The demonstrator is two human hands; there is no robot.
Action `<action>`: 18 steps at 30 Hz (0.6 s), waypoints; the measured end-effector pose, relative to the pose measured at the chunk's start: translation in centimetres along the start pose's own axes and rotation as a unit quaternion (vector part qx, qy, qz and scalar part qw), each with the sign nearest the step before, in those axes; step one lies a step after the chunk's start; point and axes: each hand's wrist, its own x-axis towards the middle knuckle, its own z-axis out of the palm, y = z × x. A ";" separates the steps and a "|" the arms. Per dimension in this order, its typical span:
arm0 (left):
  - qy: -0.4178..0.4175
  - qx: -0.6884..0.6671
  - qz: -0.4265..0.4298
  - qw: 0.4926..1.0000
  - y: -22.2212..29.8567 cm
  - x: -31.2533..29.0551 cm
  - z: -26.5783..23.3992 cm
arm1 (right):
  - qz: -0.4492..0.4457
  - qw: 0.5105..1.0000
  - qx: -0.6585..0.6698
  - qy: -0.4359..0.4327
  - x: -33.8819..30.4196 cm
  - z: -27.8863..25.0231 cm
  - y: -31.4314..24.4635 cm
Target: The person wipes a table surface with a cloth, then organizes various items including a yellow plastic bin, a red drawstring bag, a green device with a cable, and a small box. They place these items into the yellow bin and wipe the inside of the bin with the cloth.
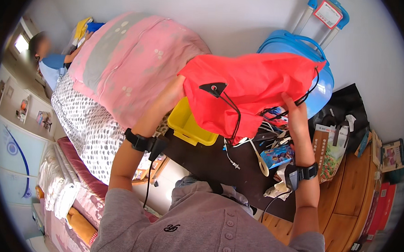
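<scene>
A bright red drawstring bag (250, 83) with black cords and a black corner patch is spread wide between my hands above a dark tabletop. My left hand (178, 84) grips its left edge, the fingers hidden behind the cloth. On the right side my right hand (293, 105) is closed on the bag, thumb in front, beside a black cord. Under the bag's left part stands a yellow plastic bin (190, 125), partly covered. A white cable with a plug (234, 164) hangs below the bag, next to a pile of cords and small items (274, 134).
A blue suitcase (320, 93) with a raised handle stands behind the bag. Pink bedding (142, 54) bulges at the left. A blue packet (278, 156) and a paper bag (331, 151) lie to the right. Another person (52, 65) is at the far left.
</scene>
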 end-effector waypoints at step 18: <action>-0.017 -0.078 -0.116 0.990 4.5 -1.3 1.4 | 0.174 0.956 0.137 -0.194 1.2 1.5 -0.3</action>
